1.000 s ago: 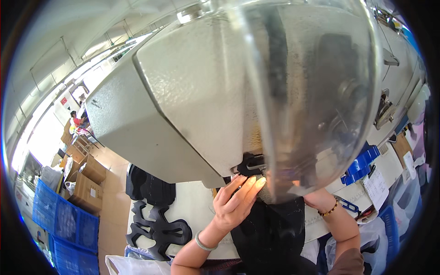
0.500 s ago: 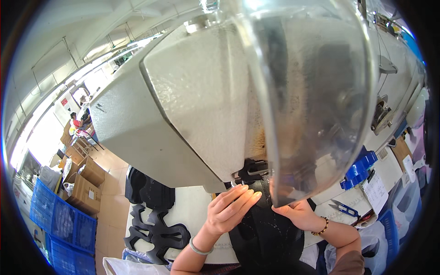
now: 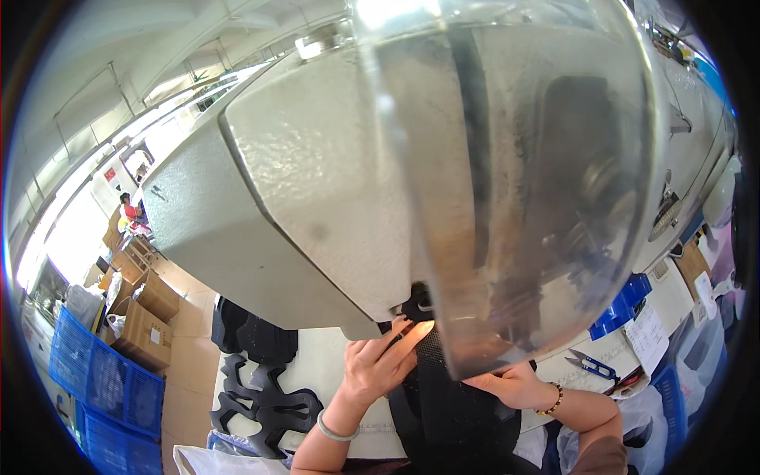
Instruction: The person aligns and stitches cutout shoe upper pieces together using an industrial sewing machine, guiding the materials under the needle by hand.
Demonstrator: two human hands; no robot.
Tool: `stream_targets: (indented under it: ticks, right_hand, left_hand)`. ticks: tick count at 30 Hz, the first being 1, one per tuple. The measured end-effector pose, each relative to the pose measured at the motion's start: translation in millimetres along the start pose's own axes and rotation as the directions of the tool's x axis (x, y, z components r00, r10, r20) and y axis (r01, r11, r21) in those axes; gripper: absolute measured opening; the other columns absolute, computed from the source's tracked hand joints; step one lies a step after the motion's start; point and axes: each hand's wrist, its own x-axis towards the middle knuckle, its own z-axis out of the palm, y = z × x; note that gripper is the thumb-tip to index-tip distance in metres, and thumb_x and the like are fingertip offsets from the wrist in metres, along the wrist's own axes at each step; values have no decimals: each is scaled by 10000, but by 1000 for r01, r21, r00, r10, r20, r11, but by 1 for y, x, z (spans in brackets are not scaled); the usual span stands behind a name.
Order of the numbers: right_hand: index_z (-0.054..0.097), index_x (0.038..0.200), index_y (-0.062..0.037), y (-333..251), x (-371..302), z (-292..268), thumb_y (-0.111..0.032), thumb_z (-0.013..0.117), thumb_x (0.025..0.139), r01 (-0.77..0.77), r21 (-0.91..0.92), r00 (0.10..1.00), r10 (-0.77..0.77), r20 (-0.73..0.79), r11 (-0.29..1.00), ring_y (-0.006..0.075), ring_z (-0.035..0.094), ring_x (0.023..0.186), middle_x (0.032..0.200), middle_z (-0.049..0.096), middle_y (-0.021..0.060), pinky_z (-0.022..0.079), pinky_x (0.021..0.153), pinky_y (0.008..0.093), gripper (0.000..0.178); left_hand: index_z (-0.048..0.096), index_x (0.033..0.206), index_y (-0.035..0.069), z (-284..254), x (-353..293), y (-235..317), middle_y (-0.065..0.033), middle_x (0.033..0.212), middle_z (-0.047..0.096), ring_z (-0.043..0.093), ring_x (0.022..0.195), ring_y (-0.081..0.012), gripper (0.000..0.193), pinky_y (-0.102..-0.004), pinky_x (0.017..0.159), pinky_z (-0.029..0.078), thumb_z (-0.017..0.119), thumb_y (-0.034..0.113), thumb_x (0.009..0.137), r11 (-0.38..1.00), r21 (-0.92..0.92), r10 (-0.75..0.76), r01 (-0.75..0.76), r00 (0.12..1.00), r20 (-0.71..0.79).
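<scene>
In front of me is a big grey sewing machine [image 3: 317, 182], its needle area partly behind a curved clear shield [image 3: 546, 317]. Below its head lies a black fabric piece [image 3: 451, 412] with a meshed strip. My left hand [image 3: 376, 368], a pale bangle on its wrist, has its fingers drawn together close beside the presser foot [image 3: 419, 301]; what they pinch is hidden. My right hand [image 3: 514, 385], with a beaded bracelet, grips the right side of the black piece, thumb uppermost. The shield blurs its other fingers.
Black cut pieces [image 3: 265, 404] lie left on the white table. On the right are thread snips [image 3: 592, 364], a blue plastic holder [image 3: 621, 305] and a written sheet [image 3: 647, 336]. Blue crates [image 3: 107, 372] and cardboard boxes [image 3: 142, 332] stand on the left floor; a person sits far off.
My left hand has drawn slightly left and its fingers bend more toward the presser foot. My right hand has come slightly lower. The machine and shield appear shifted left in view.
</scene>
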Motion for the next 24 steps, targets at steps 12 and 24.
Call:
stream_targets:
  ticks: [12, 24]
  right_hand:
    - [598, 1008, -33, -11, 5, -10, -153, 551, 927, -23, 173, 949, 76, -307, 985, 11, 478, 582, 734, 576, -34, 366, 502, 170, 152]
    - [331, 1400, -219, 36, 34, -94, -265, 651, 841, -102, -444, 882, -126, -454, 890, 107, 534, 575, 879, 615, 64, 437, 605, 243, 645]
  left_hand:
    - [616, 1127, 106, 3, 0, 3, -30, 947, 655, 600, 763, -181, 607, -307, 700, 449, 665, 50, 524, 991, -63, -110, 118, 987, 114]
    - [575, 1015, -38, -28, 8, 35, -160, 934, 619, 607, 843, -231, 229, -308, 741, 488, 493, -7, 803, 940, -178, -302, 291, 952, -37]
